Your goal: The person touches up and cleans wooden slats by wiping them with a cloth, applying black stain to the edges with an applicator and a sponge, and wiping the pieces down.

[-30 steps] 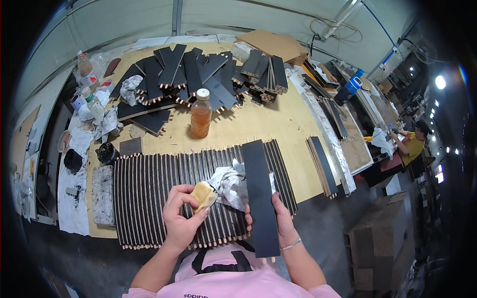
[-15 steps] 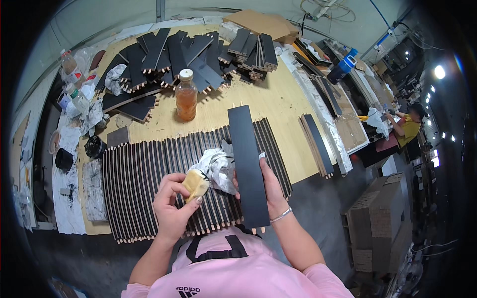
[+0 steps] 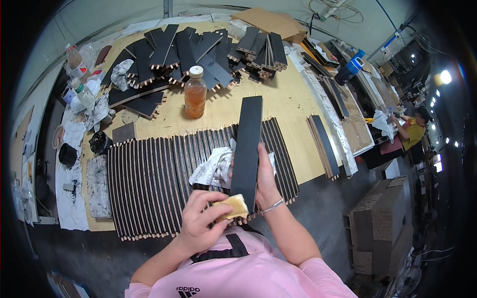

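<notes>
My left hand [image 3: 199, 221] pinches a yellow sponge [image 3: 233, 206] at the near end of a black board [image 3: 247, 144]. That board stands tilted over the table, with small wooden dowels at its far end. Wrapped around its right edge, my right hand [image 3: 267, 179] grips it from behind; part of those fingers is hidden by the board. A crumpled white cloth [image 3: 212, 169] shows beside and behind the board, and whether my right fingers hold it too I cannot tell. Below lies a tight row of black boards [image 3: 149, 184] set on edge, dowels sticking out at both ends.
A bottle of amber liquid [image 3: 195, 97] stands beyond the row, before a heap of black boards [image 3: 184, 54]. Dark-stained pots [image 3: 101, 143] sit at left. Two boards [image 3: 324, 144] lie near the table's right edge. A person in yellow [image 3: 411, 130] works at far right.
My left hand has brought the sponge right and nearer to me, onto the board's near end. The board now leans more to the right at its far end.
</notes>
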Demonstrator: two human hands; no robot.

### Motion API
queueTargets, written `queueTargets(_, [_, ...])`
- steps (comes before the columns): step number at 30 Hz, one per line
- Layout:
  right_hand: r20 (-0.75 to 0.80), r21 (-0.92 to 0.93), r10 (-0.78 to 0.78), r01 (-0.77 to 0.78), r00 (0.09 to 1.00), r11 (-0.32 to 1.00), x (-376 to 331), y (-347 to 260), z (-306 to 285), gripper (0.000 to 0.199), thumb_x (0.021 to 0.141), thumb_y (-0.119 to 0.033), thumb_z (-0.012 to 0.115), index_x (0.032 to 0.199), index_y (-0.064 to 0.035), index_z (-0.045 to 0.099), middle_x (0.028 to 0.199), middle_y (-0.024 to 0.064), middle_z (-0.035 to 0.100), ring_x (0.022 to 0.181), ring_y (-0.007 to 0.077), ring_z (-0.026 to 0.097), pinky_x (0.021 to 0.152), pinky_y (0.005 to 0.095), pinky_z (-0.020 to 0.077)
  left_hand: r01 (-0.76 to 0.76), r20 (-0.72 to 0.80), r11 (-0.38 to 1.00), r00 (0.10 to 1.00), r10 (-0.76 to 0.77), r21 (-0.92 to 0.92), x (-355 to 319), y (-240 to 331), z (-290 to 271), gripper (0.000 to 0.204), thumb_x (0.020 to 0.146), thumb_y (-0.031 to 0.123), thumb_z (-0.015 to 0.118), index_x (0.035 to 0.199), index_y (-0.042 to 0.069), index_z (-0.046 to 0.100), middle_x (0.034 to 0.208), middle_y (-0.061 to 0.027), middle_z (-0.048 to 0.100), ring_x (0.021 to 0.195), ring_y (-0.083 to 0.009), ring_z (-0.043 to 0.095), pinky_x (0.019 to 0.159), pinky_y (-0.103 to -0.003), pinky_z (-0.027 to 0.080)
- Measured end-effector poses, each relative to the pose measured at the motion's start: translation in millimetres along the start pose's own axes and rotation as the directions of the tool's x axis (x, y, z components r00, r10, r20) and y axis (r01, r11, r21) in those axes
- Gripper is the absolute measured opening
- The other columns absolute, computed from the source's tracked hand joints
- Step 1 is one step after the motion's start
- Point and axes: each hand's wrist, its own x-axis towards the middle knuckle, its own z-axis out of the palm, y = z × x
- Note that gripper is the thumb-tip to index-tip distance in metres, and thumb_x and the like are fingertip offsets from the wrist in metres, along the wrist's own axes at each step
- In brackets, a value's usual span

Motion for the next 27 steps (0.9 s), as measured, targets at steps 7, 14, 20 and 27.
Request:
queueTargets(7, [-0.043, -0.016, -0.043, 0.042, 0.998, 0.999, 9.0, 8.5, 10.8, 0.051, 0.116, -0.060, 0.048, 0.113, -0.0119, 0.066, 0.082, 0.0078, 0.070, 0.063, 0.0248, 0.074, 0.055, 0.0373, 0.0637, -0.065, 0.042, 0.995, 0.997, 0.062, 0.075, -0.4, -11.6, -8.3, 0.043, 0.070, -0.005, 0.089, 0.110, 0.009, 0.080, 0.119, -0.0136, 0.073, 0.104, -0.0351, 0.069, 0.086, -0.044, 0.057])
queueTargets(14, [-0.034, 0.064, 0.053, -0.051, 0.998, 0.997, -12.3, -15.9, -14.7, 0.061, 0.113, -0.066, 0.050, 0.109, -0.0083, 0.070, 0.089, 0.0085, 0.068, 0.076, 0.0228, 0.071, 0.064, 0.0407, 0.0635, 0.321, -0.227, 0.896, 0.939, -0.259, 0.306, -49.2, -58.6, -116.4, 0.038, 0.083, -0.001, 0.086, 0.119, 0.004, 0.078, 0.124, -0.0159, 0.074, 0.113, -0.0341, 0.073, 0.093, -0.044, 0.061])
queueTargets(20, [-0.018, 0.006, -0.108, 0.108, 0.994, 0.994, -32.7, -21.3, -42.0, 0.067, 0.118, -0.062, 0.039, 0.137, -0.0023, 0.063, 0.108, 0.0156, 0.070, 0.092, 0.0269, 0.067, 0.066, 0.0435, 0.0612, 0.634, -0.586, 0.691, 0.429, -0.687, -0.347, -131.5, -147.6, -262.7, 0.025, 0.114, 0.017, 0.065, 0.120, -0.006, 0.072, 0.095, -0.0097, 0.075, 0.087, -0.0168, 0.077, 0.075, -0.031, 0.064])
queueTargets(27, [-0.026, 0.017, -0.086, 0.086, 0.996, 0.996, -36.6, -20.6, -68.9, 0.066, 0.118, -0.060, 0.038, 0.142, -0.0024, 0.061, 0.116, 0.0187, 0.072, 0.093, 0.0299, 0.073, 0.069, 0.0459, 0.0645, 0.883, -0.804, 0.348, 0.443, -0.397, 0.315, -202.2, -200.8, -324.2, 0.027, 0.113, 0.023, 0.063, 0.120, -0.002, 0.071, 0.096, -0.0097, 0.074, 0.084, -0.0234, 0.074, 0.070, -0.037, 0.058])
